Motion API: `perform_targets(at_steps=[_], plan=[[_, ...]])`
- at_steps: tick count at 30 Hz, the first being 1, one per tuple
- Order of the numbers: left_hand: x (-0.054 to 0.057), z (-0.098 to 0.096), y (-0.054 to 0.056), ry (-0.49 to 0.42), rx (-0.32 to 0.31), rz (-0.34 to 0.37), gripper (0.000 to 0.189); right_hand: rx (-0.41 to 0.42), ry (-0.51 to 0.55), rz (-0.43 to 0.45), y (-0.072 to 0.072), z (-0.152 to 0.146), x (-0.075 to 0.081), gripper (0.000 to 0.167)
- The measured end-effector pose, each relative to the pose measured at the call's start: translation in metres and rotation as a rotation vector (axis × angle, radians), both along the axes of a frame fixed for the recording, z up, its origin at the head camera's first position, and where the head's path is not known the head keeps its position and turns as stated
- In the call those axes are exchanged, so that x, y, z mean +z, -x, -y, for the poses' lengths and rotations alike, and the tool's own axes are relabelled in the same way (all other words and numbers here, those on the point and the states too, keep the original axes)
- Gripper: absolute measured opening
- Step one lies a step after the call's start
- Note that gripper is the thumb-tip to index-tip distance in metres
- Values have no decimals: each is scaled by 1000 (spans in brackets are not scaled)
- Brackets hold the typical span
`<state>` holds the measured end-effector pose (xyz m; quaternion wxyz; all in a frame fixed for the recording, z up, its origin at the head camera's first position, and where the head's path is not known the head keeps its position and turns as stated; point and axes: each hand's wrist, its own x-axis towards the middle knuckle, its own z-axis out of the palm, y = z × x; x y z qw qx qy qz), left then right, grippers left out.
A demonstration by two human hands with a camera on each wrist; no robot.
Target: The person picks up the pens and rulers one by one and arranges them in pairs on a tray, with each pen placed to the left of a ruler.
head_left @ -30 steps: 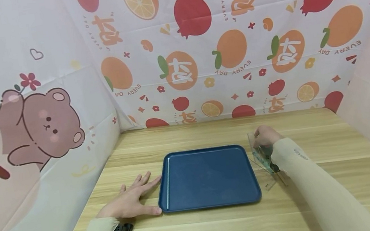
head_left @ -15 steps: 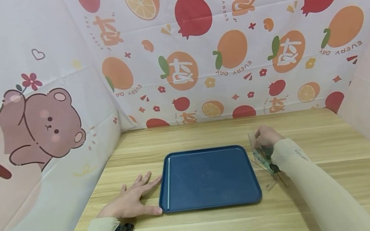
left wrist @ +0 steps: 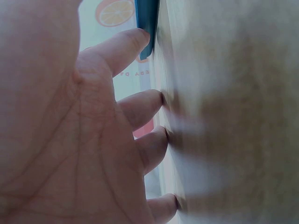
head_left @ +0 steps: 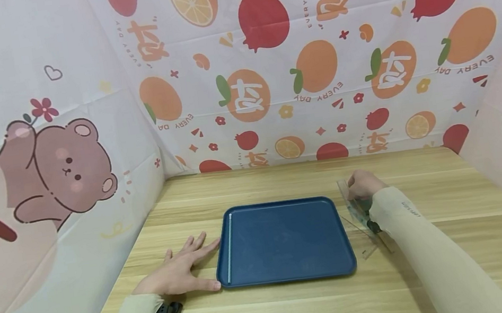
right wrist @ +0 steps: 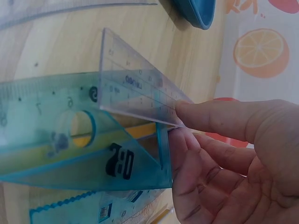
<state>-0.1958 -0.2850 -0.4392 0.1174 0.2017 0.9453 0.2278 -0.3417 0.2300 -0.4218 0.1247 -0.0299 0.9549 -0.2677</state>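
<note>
I rest my left hand [head_left: 176, 275], fingers spread, against the tray [head_left: 287, 242], perhaps steadying it, while my right hand [head_left: 364, 184] pinches a clear ruler [right wrist: 128, 86] between thumb and fingers just right of the tray.

left wrist: tabletop [left wrist: 238, 112] blurred | right wrist: tray [right wrist: 197, 11] cut off
</note>
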Motion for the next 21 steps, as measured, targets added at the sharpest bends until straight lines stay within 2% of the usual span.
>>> perform_targets(at_steps=[3,5,10,21], plan=[[0,0,0,2,-1,-2,109,1,13,15,1,-1,0,9],[0,0,0,4,-1,-2,109,1,19,20,1,-2,1,18],[0,0,1,10,-4,-3,108,-3,25,26,-2,-3,4,56],[1,-1,-1,15,-11,-19,108,-8,81,31,-3,-2,5,56]])
